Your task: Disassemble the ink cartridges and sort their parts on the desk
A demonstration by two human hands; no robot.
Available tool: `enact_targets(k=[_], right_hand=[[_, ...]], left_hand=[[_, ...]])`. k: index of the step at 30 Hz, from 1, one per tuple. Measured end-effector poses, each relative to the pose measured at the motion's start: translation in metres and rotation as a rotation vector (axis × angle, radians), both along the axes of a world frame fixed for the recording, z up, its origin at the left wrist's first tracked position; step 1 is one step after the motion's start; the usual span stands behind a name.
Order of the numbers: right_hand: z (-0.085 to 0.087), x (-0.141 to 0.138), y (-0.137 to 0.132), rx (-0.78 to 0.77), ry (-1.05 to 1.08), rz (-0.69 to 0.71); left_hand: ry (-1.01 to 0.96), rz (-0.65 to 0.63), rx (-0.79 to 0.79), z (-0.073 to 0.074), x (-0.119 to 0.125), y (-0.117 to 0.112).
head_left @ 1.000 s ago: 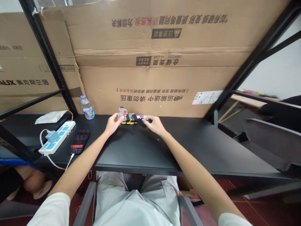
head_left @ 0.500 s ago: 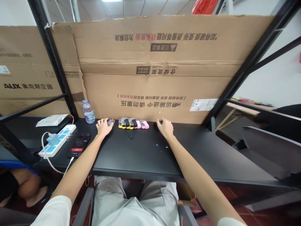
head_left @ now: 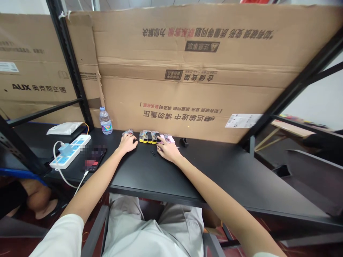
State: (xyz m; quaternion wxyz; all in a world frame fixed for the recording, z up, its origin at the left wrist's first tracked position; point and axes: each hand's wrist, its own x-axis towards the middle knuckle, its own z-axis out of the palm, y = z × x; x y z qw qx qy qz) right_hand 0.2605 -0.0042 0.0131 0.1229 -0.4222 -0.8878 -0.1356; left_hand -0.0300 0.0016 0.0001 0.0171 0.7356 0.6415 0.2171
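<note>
My left hand (head_left: 128, 143) rests on the black tabletop with its fingers apart, holding nothing. Just behind it lies a small grey and clear piece (head_left: 128, 132). A row of small yellow, black and clear pieces (head_left: 149, 137) lies between my hands, close to the cardboard. Pink pieces (head_left: 169, 139) continue that row at its right end. Over them reaches my right hand (head_left: 168, 150), fingers stretched out and apart, the fingertips at the pink pieces. Two small black rings (head_left: 153, 154) lie just left of my right hand. A small black object (head_left: 184, 142) stands farther right.
A tall cardboard sheet (head_left: 171, 92) closes off the table's back edge. On the left are a water bottle (head_left: 105, 121), a white power strip (head_left: 70, 151) and a phone (head_left: 95, 159) on a white cable. Black metal posts (head_left: 71, 64) frame the sides. Another person's leg (head_left: 39, 200) shows lower left.
My right hand has left the small black object and moved left to the pink pieces. My left hand has come off the grey and clear piece, toward the row. The view has shifted slightly.
</note>
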Motion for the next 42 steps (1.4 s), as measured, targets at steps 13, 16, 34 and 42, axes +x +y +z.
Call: enact_targets(k=[13, 16, 34, 42], right_hand=[[0.000, 0.000, 0.002, 0.018, -0.034, 0.003], [-0.001, 0.001, 0.003, 0.012, 0.005, 0.006], [0.007, 0.003, -0.026, 0.021, 0.246, 0.238], [0.013, 0.018, -0.018, -0.016, 0.577, 0.179]], left_hand=[[-0.229, 0.106, -0.009, 0.000, 0.001, 0.006], [-0.272, 0.073, 0.065, 0.005, 0.007, 0.001], [-0.229, -0.495, 0.261, 0.038, 0.051, -0.045], [-0.685, -0.465, 0.314, 0.049, 0.040, -0.037]])
